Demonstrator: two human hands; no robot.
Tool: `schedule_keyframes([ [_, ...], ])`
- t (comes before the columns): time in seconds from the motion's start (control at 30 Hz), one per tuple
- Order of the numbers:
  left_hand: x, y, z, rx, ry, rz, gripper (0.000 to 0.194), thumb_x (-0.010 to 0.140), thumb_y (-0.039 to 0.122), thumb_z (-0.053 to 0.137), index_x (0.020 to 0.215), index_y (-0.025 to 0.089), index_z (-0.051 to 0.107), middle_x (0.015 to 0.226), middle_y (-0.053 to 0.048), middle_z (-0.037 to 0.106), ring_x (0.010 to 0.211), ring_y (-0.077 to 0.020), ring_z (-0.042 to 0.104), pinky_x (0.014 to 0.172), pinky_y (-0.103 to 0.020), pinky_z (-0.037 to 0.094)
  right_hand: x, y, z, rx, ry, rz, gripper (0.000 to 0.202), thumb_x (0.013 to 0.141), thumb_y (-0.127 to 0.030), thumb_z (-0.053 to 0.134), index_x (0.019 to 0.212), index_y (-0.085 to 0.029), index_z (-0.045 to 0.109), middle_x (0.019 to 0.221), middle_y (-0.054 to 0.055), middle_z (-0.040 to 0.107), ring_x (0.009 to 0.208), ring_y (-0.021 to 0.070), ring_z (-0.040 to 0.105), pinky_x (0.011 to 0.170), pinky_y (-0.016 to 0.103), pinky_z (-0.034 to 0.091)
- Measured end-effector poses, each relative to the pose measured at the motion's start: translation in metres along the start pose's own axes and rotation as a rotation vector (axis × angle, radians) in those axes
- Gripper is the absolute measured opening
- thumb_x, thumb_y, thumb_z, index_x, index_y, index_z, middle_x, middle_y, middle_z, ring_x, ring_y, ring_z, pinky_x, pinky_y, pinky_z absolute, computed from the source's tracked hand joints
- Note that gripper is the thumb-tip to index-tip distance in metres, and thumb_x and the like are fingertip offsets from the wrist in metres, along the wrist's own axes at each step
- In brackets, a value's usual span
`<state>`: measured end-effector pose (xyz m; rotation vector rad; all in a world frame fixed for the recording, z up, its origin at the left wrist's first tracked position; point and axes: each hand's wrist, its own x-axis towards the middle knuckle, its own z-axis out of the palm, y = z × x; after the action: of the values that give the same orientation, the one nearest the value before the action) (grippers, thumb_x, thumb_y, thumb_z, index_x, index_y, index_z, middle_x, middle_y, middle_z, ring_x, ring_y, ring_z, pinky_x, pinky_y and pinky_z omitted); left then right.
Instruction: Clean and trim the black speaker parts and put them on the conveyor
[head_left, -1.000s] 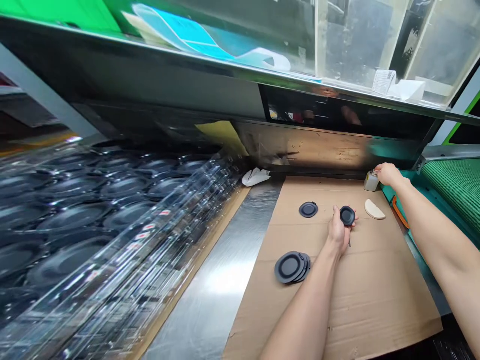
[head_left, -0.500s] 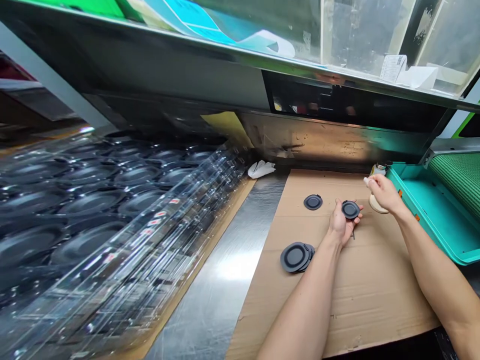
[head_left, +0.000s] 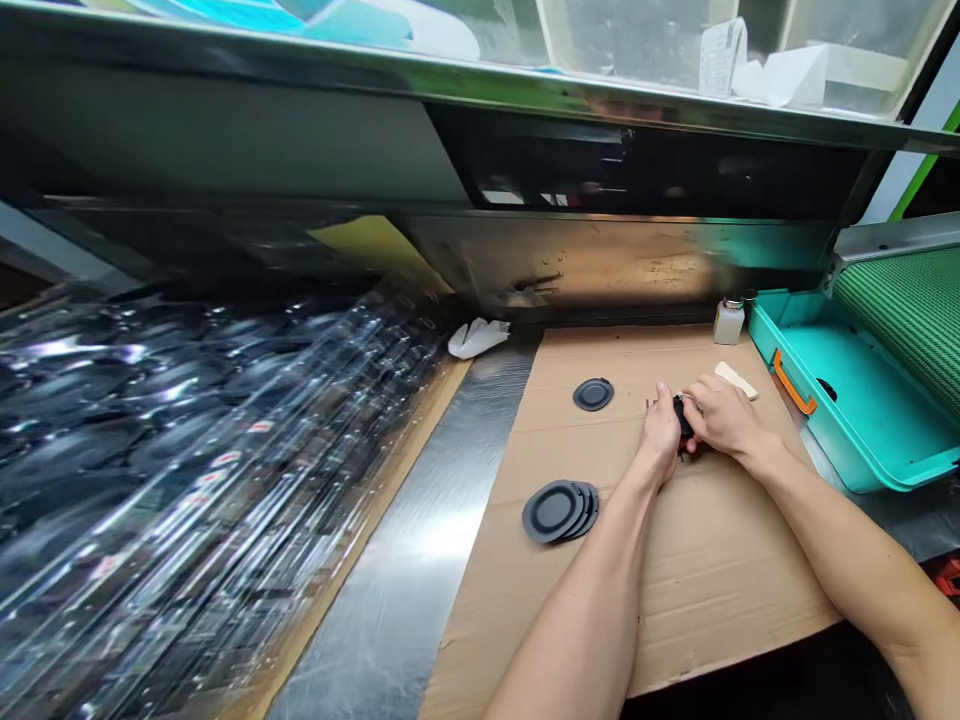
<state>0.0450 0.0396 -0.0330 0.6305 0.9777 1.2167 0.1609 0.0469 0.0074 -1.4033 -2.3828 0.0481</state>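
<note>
Filling the whole left side is a blurred bank of clear plastic trays (head_left: 187, 470) w/ dark round parts inside, sitting on a steel bench (head_left: 420, 560) under a metal shelf (head_left: 375, 70). Next biggest, a cardboard sheet (head_left: 712, 570) covers the bench's right half; a teal bin (head_left: 862, 400) w/ an orange handle sits at its right edge, beside a green ribbed belt (head_left: 907, 300). Both forearms reach in over the cardboard & meet near its far middle. Left hand (head_left: 661, 432) & right hand (head_left: 718, 418) are closed together on one small black disc (head_left: 679, 414), mostly hidden btwn the fingers, held just above the cardboard; can't tell which hand bears it more. Near-left of the hands lies a fanned stack of black discs (head_left: 559, 510); a single black disc (head_left: 593, 394) lies flat just beyond, apart from the hands. Smaller bits: crumpled white rag (head_left: 477, 338) at the back edge, small white bottle (head_left: 727, 322) by the bin, pale flat pad (head_left: 736, 380) just behind the right hand.
</note>
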Motion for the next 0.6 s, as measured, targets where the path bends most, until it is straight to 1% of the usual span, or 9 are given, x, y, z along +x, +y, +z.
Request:
schedule_keyframes([
  [0.1,0.0,-0.003,-0.001,0.089,-0.038,0.032,0.067,0.092,0.073,0.036,0.062,0.018,0.058,0.04,-0.003,0.052,0.027,-0.0127,0.045,0.03,-0.023,0.029,-0.002,0.0,-0.003,-0.015,-0.026,-0.01,0.025,0.1,-0.025,0.044,0.095,-0.017,0.068,0.096,0.008,0.065,0.09,0.0192,0.058,0.079,0.029,0.041],
  [0.2,0.0,-0.005,-0.003,0.176,-0.031,0.079,0.067,0.094,0.071,0.035,0.059,0.019,0.057,0.04,-0.005,0.054,0.028,-0.0138,0.047,0.03,-0.024,0.031,-0.002,0.003,-0.002,0.006,-0.012,-0.064,0.025,0.1,-0.023,0.044,0.092,-0.017,0.067,0.096,0.008,0.065,0.09,0.0182,0.057,0.08,0.028,0.041],
  [0.27,0.001,-0.006,-0.004,0.209,-0.033,0.087,0.067,0.095,0.069,0.033,0.059,0.019,0.057,0.041,-0.005,0.055,0.028,-0.0143,0.048,0.031,-0.024,0.033,-0.002,0.005,0.001,0.009,-0.001,-0.074,0.025,0.1,-0.023,0.044,0.093,-0.018,0.067,0.096,0.007,0.065,0.09,0.0178,0.057,0.08,0.027,0.041],
  [0.4,0.001,-0.005,-0.003,0.173,-0.022,0.044,0.067,0.096,0.069,0.029,0.059,0.019,0.055,0.041,-0.005,0.054,0.029,-0.0135,0.046,0.032,-0.024,0.032,-0.002,0.007,0.005,0.002,-0.004,-0.059,0.023,0.1,-0.023,0.045,0.097,-0.017,0.067,0.097,0.007,0.065,0.093,0.0182,0.058,0.082,0.027,0.041],
  [0.5,0.0,-0.004,0.0,0.166,0.019,0.042,0.065,0.093,0.072,0.034,0.059,0.02,0.053,0.04,-0.003,0.053,0.028,-0.0125,0.044,0.031,-0.023,0.031,-0.002,0.005,0.008,-0.005,0.009,-0.068,0.024,0.1,-0.022,0.043,0.096,-0.016,0.066,0.097,0.008,0.065,0.093,0.0186,0.058,0.082,0.027,0.041],
  [0.6,-0.001,-0.003,0.001,0.165,0.011,0.033,0.064,0.093,0.072,0.035,0.06,0.02,0.052,0.04,-0.002,0.052,0.028,-0.0121,0.044,0.031,-0.023,0.031,-0.002,0.005,0.011,-0.004,0.016,-0.072,0.023,0.1,-0.022,0.044,0.096,-0.016,0.066,0.098,0.008,0.065,0.093,0.0182,0.058,0.082,0.027,0.041],
])
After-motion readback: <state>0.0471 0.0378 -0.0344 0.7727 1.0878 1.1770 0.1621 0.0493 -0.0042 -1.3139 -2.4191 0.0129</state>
